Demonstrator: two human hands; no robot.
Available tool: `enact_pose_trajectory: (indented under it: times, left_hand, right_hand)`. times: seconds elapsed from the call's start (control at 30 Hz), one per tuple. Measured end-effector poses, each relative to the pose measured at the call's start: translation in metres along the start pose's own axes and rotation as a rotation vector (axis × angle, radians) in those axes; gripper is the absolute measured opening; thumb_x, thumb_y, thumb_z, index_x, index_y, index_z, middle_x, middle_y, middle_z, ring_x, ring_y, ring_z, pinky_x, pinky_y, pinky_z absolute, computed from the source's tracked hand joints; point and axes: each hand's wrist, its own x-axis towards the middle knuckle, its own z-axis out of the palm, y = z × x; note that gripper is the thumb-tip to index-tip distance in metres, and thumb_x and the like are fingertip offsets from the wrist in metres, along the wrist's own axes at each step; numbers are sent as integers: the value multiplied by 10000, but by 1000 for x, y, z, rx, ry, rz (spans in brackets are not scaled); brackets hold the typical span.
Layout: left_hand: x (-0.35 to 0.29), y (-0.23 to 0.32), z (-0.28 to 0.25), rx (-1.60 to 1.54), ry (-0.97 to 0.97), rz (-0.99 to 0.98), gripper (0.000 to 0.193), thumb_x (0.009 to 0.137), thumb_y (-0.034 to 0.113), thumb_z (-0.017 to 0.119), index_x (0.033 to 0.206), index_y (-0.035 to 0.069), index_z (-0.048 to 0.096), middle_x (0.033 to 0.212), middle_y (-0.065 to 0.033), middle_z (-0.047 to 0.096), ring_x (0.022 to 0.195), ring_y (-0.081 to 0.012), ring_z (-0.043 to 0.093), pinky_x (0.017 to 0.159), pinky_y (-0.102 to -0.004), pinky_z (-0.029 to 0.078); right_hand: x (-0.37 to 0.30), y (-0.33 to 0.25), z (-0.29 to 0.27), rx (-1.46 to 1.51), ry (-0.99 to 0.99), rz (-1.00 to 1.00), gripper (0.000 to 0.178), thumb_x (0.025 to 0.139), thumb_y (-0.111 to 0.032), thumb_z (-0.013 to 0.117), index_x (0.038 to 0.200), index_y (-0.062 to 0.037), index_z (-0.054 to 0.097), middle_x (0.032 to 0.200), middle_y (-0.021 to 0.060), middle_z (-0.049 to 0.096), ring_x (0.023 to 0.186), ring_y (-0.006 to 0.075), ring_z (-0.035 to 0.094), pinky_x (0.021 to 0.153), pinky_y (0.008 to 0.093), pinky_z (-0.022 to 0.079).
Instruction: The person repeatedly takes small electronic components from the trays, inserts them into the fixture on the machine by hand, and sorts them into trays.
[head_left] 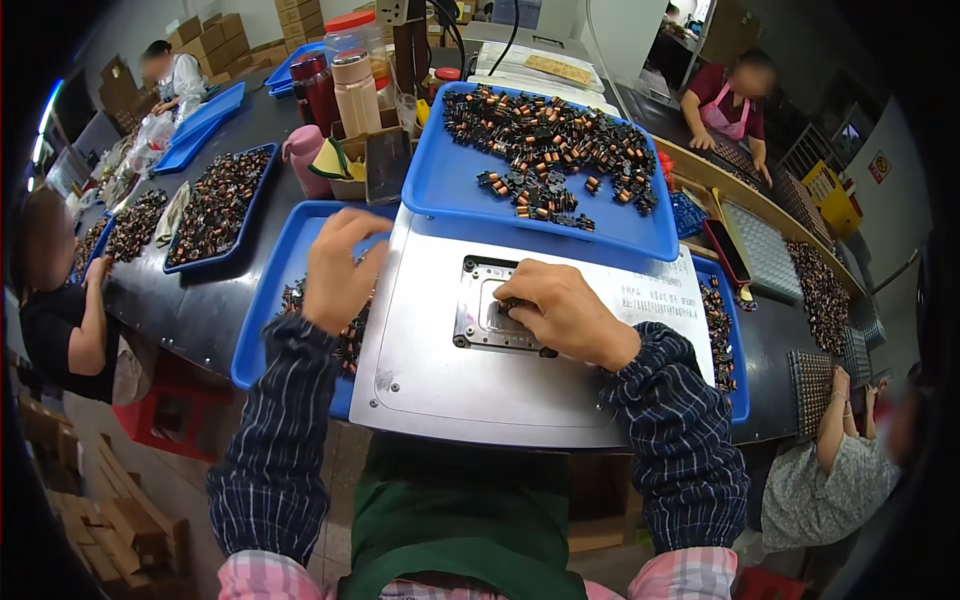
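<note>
My right hand (570,308) pinches a small dark coil part (508,304) against a rectangular metal fixture (468,318), which is set in a silver metal plate (460,400). Fingertips hide most of that part. My left hand (342,272) is raised at the plate's left edge, thumb and fingers apart, with nothing visible in it. Below it lies a blue tray (254,335) partly filled with black-and-copper coil parts. A larger blue tray (430,180) rests across the plate's far edge, heaped with similar coils (545,135).
Another blue tray (740,385) of coils sits right of the plate. Bottles, including a pink one (305,160), and a small box (388,165) stand far left. Past them is a further coil tray (225,205). Several co-workers sit around, one in a pink apron (725,112).
</note>
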Motion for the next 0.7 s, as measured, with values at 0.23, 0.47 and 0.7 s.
enact_pose_trajectory:
  times: [0.23,0.47,0.7]
  left_hand:
    - [71,7,76,16,-59,134,186,732,95,598,909,40,614,876,-99,573,780,-234,552,719,-306,434]
    - [86,6,97,235,-178,53,210,705,99,588,911,84,625,906,-101,597,908,-270,531,805,-367,407]
    - [79,17,89,-75,-17,-55,110,710,46,548,817,36,571,789,-117,581,759,-266,567,677,-342,447]
  right_hand:
    - [2,3,-3,118,-15,15,181,688,5,603,869,5,594,800,99,559,737,217,554,657,292,442]
    - [4,43,-34,1154,376,378,154,816,-47,519,964,-6,527,853,60,555,744,164,575,577,240,463]
    - [12,80,-52,928,686,534,88,784,-134,603,803,-50,581,699,-5,543,587,75,505,434,172,363]
